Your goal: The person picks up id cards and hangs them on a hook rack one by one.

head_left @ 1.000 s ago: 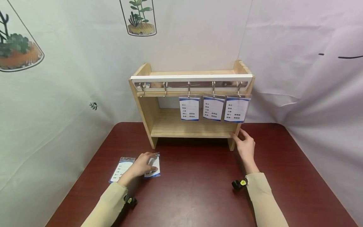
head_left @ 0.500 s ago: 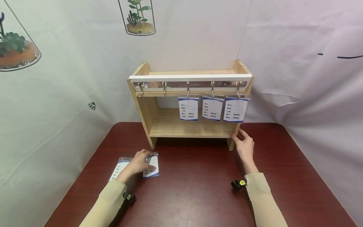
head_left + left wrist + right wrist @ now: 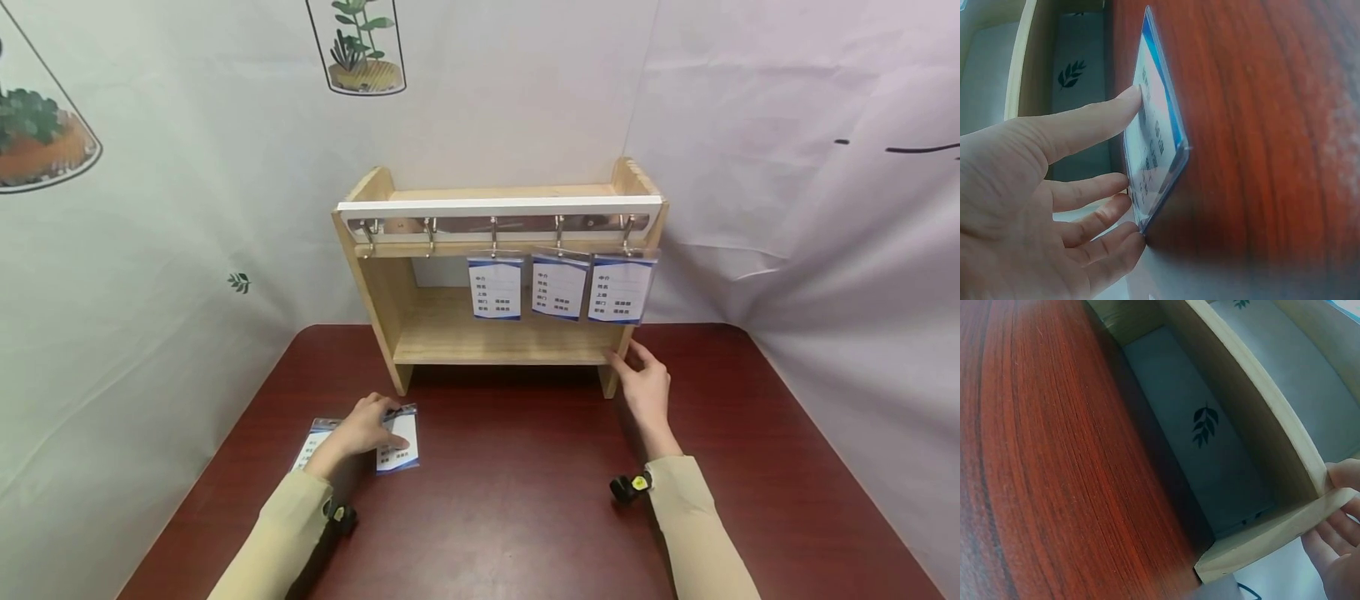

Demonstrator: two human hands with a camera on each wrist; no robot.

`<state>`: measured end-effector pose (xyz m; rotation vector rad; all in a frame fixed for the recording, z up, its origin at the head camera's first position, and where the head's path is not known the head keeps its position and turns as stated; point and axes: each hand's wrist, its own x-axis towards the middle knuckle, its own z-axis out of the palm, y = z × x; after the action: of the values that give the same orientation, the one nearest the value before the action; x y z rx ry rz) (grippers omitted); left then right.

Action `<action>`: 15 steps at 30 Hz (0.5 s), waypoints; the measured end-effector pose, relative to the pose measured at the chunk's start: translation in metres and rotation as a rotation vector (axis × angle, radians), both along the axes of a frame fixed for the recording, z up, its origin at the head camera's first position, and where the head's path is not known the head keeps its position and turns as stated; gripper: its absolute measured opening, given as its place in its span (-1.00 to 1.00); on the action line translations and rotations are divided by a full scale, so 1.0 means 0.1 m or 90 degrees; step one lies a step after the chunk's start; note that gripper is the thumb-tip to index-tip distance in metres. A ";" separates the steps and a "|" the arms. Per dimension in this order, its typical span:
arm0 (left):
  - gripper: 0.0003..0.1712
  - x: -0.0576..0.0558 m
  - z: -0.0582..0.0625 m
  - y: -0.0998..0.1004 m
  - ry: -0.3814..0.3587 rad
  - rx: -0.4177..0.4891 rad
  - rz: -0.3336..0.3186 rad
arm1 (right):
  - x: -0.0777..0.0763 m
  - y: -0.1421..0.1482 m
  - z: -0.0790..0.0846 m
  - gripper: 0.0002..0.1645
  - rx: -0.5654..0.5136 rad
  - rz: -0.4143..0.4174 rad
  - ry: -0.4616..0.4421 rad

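My left hand [image 3: 360, 429] pinches a name badge [image 3: 408, 427] in a clear plastic sleeve low over the dark red table. In the left wrist view the thumb lies on the printed face of the badge [image 3: 1157, 134], and the other fingertips touch its edge. Partly behind that wrist, a second badge [image 3: 308, 448] lies on the table. My right hand [image 3: 649, 392] grips the right side panel of a wooden shelf [image 3: 510, 343], thumb on the inner side. Badges hang from the shelf's hooks: one left [image 3: 495, 288], one middle [image 3: 560, 287], one right [image 3: 621, 288].
A white hook rail [image 3: 480, 203] runs along the shelf's upper front. Its two leftmost hooks [image 3: 430, 237] carry no badge. The table [image 3: 510, 500] stretches in front of the shelf, with printed white cloth [image 3: 187, 208] hanging behind and at both sides.
The head view has drifted slightly, shifting the scene a little to the left. My left hand has moved only slightly at the same badge, and the right hand keeps its grip on the shelf.
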<state>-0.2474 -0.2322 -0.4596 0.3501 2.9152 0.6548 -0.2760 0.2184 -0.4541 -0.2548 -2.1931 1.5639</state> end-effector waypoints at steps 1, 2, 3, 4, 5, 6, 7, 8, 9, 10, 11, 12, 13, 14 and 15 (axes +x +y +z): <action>-0.21 0.00 0.00 0.00 0.000 0.001 -0.002 | 0.00 0.00 0.00 -0.34 0.001 0.000 0.000; -0.22 0.00 0.01 -0.01 0.001 0.002 -0.004 | 0.00 0.00 0.00 -0.34 0.001 0.000 0.001; -0.23 -0.01 0.01 -0.01 0.000 0.004 -0.004 | 0.00 0.00 0.00 -0.35 0.001 0.000 0.000; -0.23 -0.01 0.01 -0.01 0.000 0.004 -0.004 | 0.00 0.00 0.00 -0.35 0.001 0.000 0.000; -0.23 -0.02 0.02 -0.01 -0.001 0.004 -0.004 | 0.00 0.00 0.00 -0.35 0.002 -0.001 0.000; -0.22 -0.03 0.02 -0.01 -0.002 0.004 -0.005 | 0.00 0.00 0.00 -0.35 0.003 -0.002 -0.001; -0.22 -0.03 0.02 -0.01 -0.003 0.005 -0.005 | 0.00 0.00 0.00 -0.36 0.002 -0.003 0.000; -0.22 -0.04 0.02 -0.01 -0.005 0.005 -0.005 | 0.00 0.00 0.00 -0.36 0.003 -0.003 0.000; -0.22 -0.05 0.02 -0.02 -0.007 0.003 -0.006 | 0.00 0.00 0.00 -0.36 0.002 -0.003 0.000; -0.22 -0.06 0.02 -0.02 -0.009 0.005 -0.006 | 0.00 0.00 -0.01 -0.36 0.003 -0.004 0.000; -0.21 -0.07 0.02 -0.02 -0.010 0.009 -0.006 | 0.00 0.00 -0.01 -0.36 0.004 -0.004 0.000; -0.21 -0.08 0.01 -0.03 -0.007 0.010 -0.009 | 0.00 0.00 -0.01 -0.36 0.003 -0.004 -0.001; -0.21 -0.08 0.00 -0.04 -0.002 0.010 -0.015 | 0.00 0.00 -0.01 -0.36 0.002 -0.004 -0.001; -0.21 -0.09 -0.01 -0.05 0.002 0.012 -0.019 | 0.00 0.00 -0.01 -0.36 0.001 -0.004 -0.002; -0.21 -0.10 -0.01 -0.06 0.006 0.017 -0.022 | 0.00 0.00 -0.01 -0.36 0.001 -0.004 -0.002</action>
<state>-0.2572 -0.2385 -0.4609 0.4068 2.9041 0.6883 -0.2764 0.2185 -0.4555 -0.2624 -2.1934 1.5600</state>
